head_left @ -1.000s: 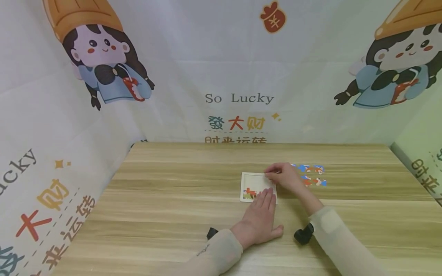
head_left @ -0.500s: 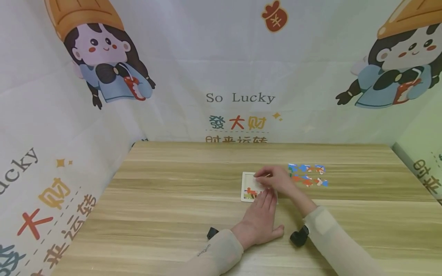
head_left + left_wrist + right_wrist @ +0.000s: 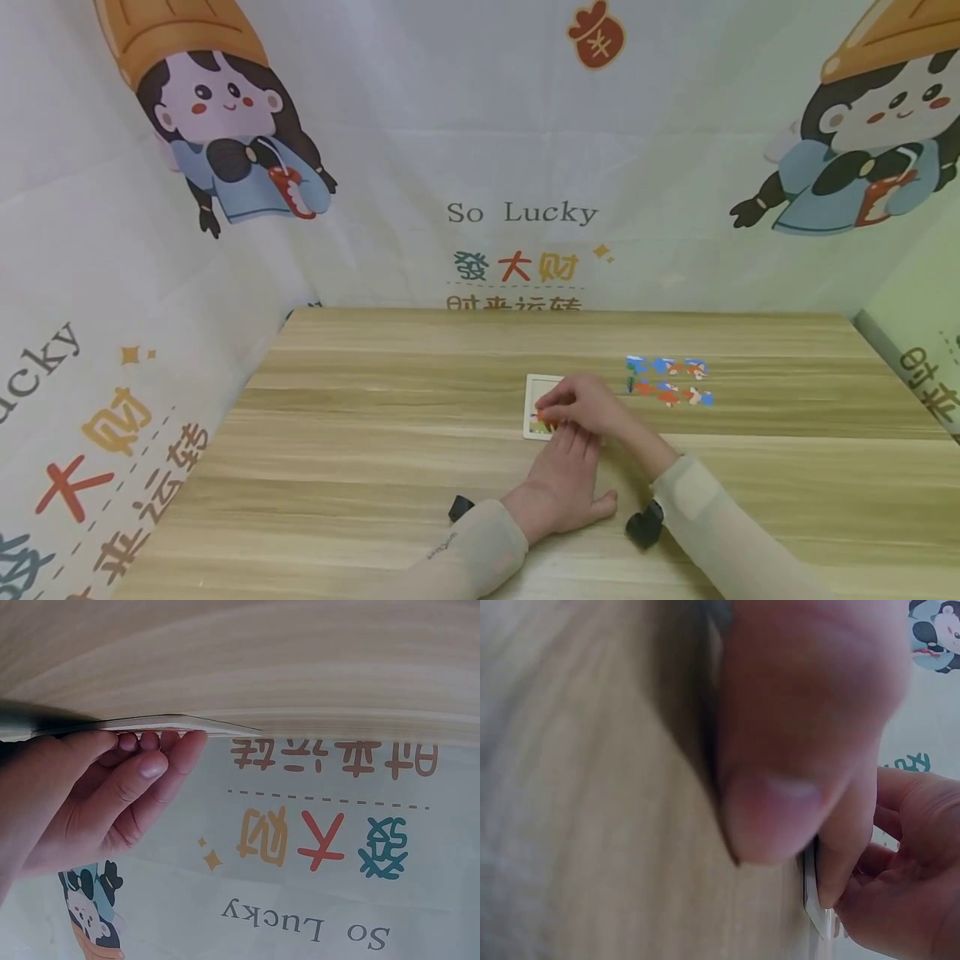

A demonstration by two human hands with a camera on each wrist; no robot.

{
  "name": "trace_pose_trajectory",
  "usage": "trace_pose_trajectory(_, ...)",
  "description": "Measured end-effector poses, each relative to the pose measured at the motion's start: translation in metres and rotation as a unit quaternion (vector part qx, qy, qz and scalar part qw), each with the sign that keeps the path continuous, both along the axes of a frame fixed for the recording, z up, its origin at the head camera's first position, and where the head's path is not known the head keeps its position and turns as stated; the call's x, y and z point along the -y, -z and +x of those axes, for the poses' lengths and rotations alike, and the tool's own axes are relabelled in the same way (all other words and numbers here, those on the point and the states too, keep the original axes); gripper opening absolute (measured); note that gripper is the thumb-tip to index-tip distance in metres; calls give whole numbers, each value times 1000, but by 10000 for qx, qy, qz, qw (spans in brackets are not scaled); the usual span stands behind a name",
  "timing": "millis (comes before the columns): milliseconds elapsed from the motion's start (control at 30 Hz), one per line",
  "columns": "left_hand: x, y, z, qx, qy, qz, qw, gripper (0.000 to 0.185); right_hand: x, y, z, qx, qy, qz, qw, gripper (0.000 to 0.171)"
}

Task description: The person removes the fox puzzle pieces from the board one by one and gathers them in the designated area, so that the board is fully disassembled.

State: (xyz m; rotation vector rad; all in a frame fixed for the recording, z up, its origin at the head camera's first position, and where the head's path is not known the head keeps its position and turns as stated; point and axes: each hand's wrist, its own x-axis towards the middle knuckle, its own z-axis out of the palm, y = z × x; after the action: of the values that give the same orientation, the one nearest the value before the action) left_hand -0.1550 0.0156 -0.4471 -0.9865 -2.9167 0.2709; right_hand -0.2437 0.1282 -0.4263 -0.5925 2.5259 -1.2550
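In the head view, a white-framed puzzle tray [image 3: 527,417] lies mid-table with red and green pieces [image 3: 540,423] along its near edge. My left hand [image 3: 558,483] lies flat with straight fingers over the tray's near right part, thumb out to the side. Over the tray, my right hand [image 3: 588,407] has thumb and fingertips together at the laid pieces, pinching a puzzle piece that its fingers mostly cover. The left wrist view shows the tray [image 3: 180,721] edge-on against fingers. Large in the right wrist view is the left thumb [image 3: 780,817], blurred.
Several loose blue and orange puzzle pieces [image 3: 667,393] lie in two rows to the right of the tray. Black wrist cameras, one of them the right wrist camera [image 3: 645,525], sit low by the sleeves. A printed cloth [image 3: 517,167] hangs behind the wooden table [image 3: 337,417].
My right hand has moved left and toward me, from the tray's far right corner down to the laid pieces. The loose pieces are more exposed. My left hand stays put.
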Motion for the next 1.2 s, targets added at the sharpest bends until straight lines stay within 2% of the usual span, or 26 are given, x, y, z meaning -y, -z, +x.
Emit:
trace_pose_trajectory(233, -1, 0, -1, -54, 3, -117, 9999, 85, 4, 0, -2, -115, -25, -82, 9999, 13)
trace_pose_trajectory(500, 0, -5, 0, 31, -59, -71, 10000, 86, 5, 2, -5, 45, 15, -656, 9978, 14)
trace_pose_trajectory(667, 0, -4, 0, 180, -77, -84, 9998, 88, -2, 2, -5, 107, 351, -936, 9949, 18)
trace_pose_trajectory(800, -3, -3, -1, 226, -130, -264, 9993, 86, -15, -3, -5, 149, 751, -1138, 9905, 21)
trace_pose_trajectory(933, -5, -2, -2, 176, -159, -514, 9984, 85, -31, -10, -4, 79, 747, -1369, 9877, 27)
trace_pose_trajectory(1033, -6, -2, -4, 115, -158, -699, 9974, 86, -47, -14, -3, -9, 806, -1356, 9875, 29)
trace_pose_trajectory(1200, -7, -2, -4, 438, -222, -398, 9980, 85, -72, -16, 3, 9, 1163, -1262, 9852, 29)
